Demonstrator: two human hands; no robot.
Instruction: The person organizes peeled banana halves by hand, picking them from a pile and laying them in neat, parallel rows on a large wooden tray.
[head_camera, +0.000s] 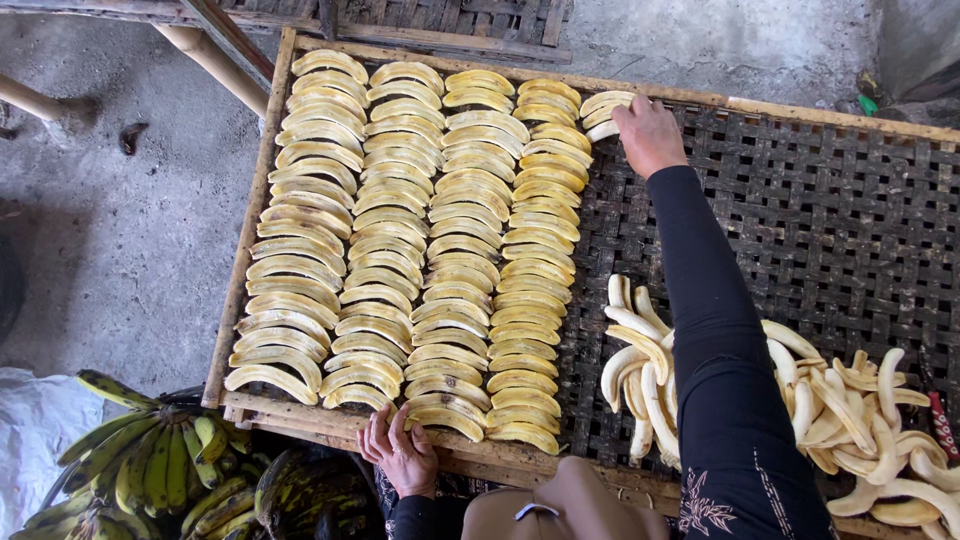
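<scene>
A woven drying rack (800, 220) in a wooden frame bears several long rows of peeled, halved bananas (400, 240) on its left half. My right hand (650, 135), in a black sleeve, reaches to the far edge. Its fingertips are on a banana slice (604, 128) at the head of a new row that holds only three slices. My left hand (400, 455) rests flat on the near frame bar (300, 415) with its fingers spread and nothing in it. A loose heap of peeled bananas (850, 410) lies on the rack on both sides of my right arm.
Bunches of unpeeled green-yellow bananas (160, 460) lie on the ground at the lower left, beside a white sheet (30, 430). Bamboo poles (210, 60) cross the concrete floor at the upper left. A hat brim (560, 505) shows at the bottom edge.
</scene>
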